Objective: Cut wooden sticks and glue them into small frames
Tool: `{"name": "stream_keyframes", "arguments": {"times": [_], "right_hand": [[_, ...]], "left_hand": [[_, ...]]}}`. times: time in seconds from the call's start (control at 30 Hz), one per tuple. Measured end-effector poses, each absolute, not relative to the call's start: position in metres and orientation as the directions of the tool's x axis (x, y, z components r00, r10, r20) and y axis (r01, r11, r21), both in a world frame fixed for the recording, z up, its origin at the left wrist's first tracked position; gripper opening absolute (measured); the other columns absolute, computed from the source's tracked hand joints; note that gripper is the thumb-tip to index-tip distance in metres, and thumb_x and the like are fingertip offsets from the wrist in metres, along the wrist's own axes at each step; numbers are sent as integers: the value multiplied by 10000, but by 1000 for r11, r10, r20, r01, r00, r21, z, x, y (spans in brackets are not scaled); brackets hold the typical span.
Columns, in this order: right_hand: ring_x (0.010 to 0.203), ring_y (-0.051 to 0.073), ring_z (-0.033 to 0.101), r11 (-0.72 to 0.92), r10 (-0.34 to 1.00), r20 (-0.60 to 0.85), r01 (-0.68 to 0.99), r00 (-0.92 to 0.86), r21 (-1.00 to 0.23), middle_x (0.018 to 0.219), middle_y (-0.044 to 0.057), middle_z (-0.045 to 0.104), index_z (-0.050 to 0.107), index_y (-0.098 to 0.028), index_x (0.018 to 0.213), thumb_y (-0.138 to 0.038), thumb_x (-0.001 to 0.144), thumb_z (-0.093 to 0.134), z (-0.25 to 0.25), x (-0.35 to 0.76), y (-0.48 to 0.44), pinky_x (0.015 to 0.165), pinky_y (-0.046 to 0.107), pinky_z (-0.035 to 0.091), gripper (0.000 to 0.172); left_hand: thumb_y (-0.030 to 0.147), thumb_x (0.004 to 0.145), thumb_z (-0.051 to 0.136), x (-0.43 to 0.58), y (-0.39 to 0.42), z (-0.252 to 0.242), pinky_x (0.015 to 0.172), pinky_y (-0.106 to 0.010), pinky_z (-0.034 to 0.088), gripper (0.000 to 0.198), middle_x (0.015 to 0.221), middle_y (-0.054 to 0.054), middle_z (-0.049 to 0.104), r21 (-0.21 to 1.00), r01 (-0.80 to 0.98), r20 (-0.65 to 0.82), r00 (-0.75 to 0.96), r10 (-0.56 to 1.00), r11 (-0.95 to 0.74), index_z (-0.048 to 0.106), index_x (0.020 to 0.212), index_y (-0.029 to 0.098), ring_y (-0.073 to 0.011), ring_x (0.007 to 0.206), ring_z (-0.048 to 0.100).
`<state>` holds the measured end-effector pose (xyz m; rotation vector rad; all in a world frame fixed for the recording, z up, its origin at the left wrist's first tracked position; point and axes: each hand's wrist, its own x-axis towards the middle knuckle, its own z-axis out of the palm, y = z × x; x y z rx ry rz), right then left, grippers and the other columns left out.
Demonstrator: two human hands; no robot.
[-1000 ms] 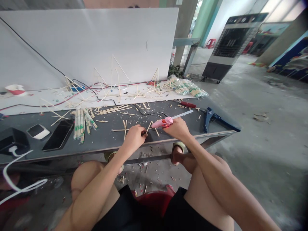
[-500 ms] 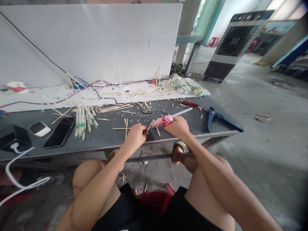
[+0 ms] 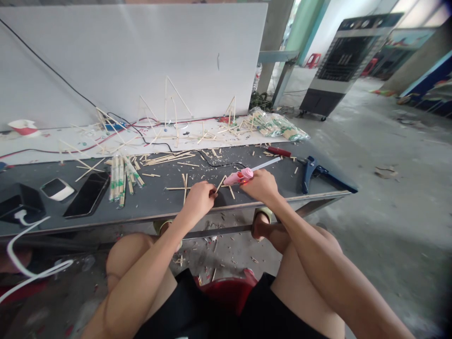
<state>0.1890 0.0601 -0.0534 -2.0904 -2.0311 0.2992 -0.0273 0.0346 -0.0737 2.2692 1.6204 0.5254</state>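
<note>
My right hand (image 3: 260, 186) is closed around a pink hot glue gun (image 3: 237, 177), with a clear glue stick (image 3: 266, 164) sticking out of its back end. The gun's nozzle points left, close to a thin wooden stick (image 3: 221, 184) pinched in my left hand (image 3: 202, 195). Whether nozzle and stick touch is too small to tell. Another short stick (image 3: 231, 191) lies below the gun. Crossed sticks (image 3: 185, 188) lie on the dark tabletop (image 3: 155, 207) just left of my left hand.
Paper-wrapped stick bundles (image 3: 120, 176), a phone (image 3: 88, 194) and a white device (image 3: 58, 189) lie to the left. A blue cutter tool (image 3: 323, 175) and a red-handled tool (image 3: 279, 152) lie right. Stick frames (image 3: 176, 108) stand along the white board (image 3: 134, 61); a black cable (image 3: 215, 165) crosses the table.
Both hands, the glue gun and the pinched stick hold nearly the same place. The camera view has shifted very slightly.
</note>
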Motion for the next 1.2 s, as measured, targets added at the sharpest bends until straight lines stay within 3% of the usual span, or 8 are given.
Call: {"name": "stream_keyframes", "arguments": {"times": [0.8, 0.97, 1.1, 1.2], "right_hand": [[898, 296, 701, -50, 999, -20, 948, 46, -313, 951, 115, 750, 755, -213, 868, -373, 725, 627, -54, 190, 61, 733, 317, 492, 250], [979, 290, 671, -17, 1000, 18, 935, 25, -353, 1024, 122, 728, 730, -194, 946, -387, 693, 660, -59, 196, 66, 743, 299, 479, 326], [833, 246, 678, -45, 999, -20, 901, 41, -432, 887, 97, 720, 703, -177, 846, -402, 667, 709, -58, 212, 78, 660, 271, 452, 288], [677, 224, 651, -150, 988, -98, 838, 116, -524, 712, 80, 683, 670, -164, 756, -509, 653, 751, -58, 232, 91, 571, 273, 420, 369]], "left_hand": [[164, 848, 654, -27, 36, -75, 715, -294, 487, 132, 817, -65, 698, 445, 838, 112, 297, 948, -316, 779, 884, 185, -168, 693, 627], [159, 849, 653, -27, 35, -74, 708, -303, 486, 136, 817, -66, 696, 449, 838, 110, 292, 950, -310, 782, 886, 180, -174, 686, 628], [179, 854, 661, -26, 34, -73, 709, -304, 492, 133, 825, -66, 701, 456, 839, 110, 277, 954, -296, 783, 906, 182, -176, 693, 634], [179, 848, 671, -25, 33, -72, 702, -299, 489, 120, 819, -58, 700, 474, 829, 114, 276, 954, -297, 782, 895, 184, -172, 693, 636]]}}
